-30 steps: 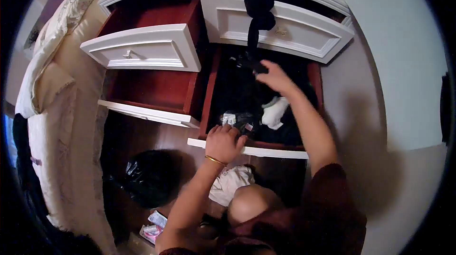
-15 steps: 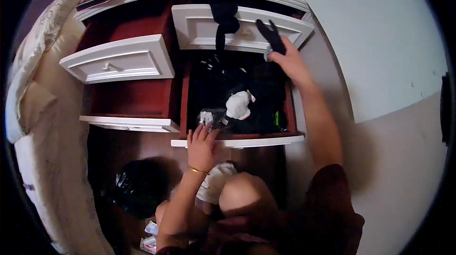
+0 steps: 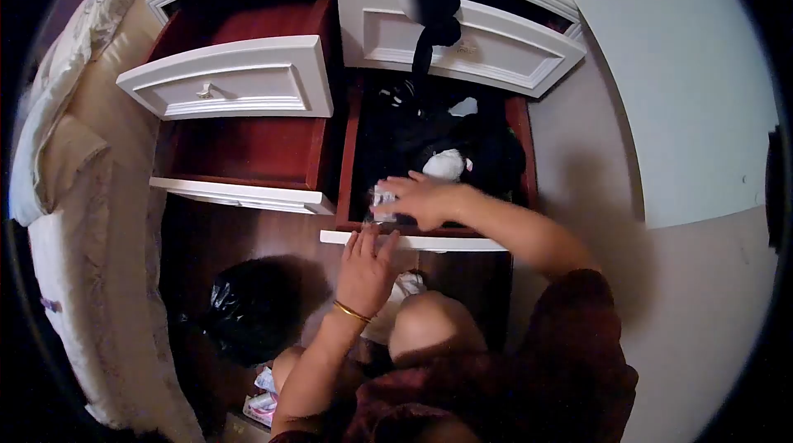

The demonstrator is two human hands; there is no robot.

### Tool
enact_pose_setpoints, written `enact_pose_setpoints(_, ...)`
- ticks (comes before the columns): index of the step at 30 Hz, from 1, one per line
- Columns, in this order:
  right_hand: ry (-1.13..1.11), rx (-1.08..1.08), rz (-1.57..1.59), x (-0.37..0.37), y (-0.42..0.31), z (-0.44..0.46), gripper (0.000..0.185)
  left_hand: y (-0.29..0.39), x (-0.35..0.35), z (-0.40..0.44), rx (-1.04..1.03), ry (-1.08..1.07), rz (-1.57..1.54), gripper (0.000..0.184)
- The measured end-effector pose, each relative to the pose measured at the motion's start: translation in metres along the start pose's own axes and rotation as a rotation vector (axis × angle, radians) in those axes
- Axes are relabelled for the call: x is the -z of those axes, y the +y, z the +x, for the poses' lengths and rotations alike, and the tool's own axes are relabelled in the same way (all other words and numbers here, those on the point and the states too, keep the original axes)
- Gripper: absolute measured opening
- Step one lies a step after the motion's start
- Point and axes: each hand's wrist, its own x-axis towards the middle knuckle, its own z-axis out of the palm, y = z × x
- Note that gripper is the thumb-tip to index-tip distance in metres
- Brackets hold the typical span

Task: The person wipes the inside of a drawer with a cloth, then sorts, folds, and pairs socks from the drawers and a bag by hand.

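My right hand (image 3: 427, 200) reaches over the front of an open drawer (image 3: 351, 146), fingers stretched toward a small clear plastic packet (image 3: 383, 203) with a white label. It touches or nearly touches that packet. My left hand (image 3: 366, 274), wearing a gold bangle, has its fingers extended at the drawer's white front edge, just below the packet. Dark clothing (image 3: 487, 142) fills much of the drawer. On it lie a bunched white cloth item (image 3: 445, 165) and a pale grey-white piece (image 3: 464, 107) farther back.
A knotted black garment (image 3: 425, 51) hangs over the upper drawer front (image 3: 520, 42). To the left, two more drawers (image 3: 239, 80) stand pulled out. A black plastic bag (image 3: 252, 311) lies on the floor beside my knees. Bedding (image 3: 74, 154) borders the left, a white panel (image 3: 677, 71) the right.
My right hand has come down from the upper drawer front to the packet, without the black cloth item it held. The view has shifted; my left hand stays near the drawer edge.
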Motion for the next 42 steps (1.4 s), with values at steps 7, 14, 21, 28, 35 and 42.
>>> enact_pose_setpoints(7,0.242,-0.168,-0.353,-0.031,0.042,0.01,0.021,-0.005,0.002,0.001,-0.015,0.008,-0.031,0.069)
enact_pose_setpoints(14,0.465,-0.667,-0.66,-0.029,0.134,0.005,0.019,0.001,-0.005,0.001,0.011,0.004,-0.02,0.068)
enact_pose_setpoints(21,0.359,-0.871,-0.663,-0.059,0.145,0.064,0.02,0.01,0.008,0.004,0.012,-0.013,-0.02,0.067)
enact_pose_setpoints(28,0.689,-0.471,-0.647,-0.006,0.071,0.008,0.019,0.007,0.006,0.003,0.029,-0.011,-0.005,0.061)
enact_pose_setpoints(35,0.274,0.057,-0.04,0.008,-0.003,0.061,0.014,0.006,0.009,0.004,0.009,-0.051,0.002,0.07)
enact_pose_setpoints(42,0.255,-0.233,-0.379,-0.017,0.093,0.019,0.106,0.0,0.006,-0.004,0.019,-0.07,-0.011,0.069)
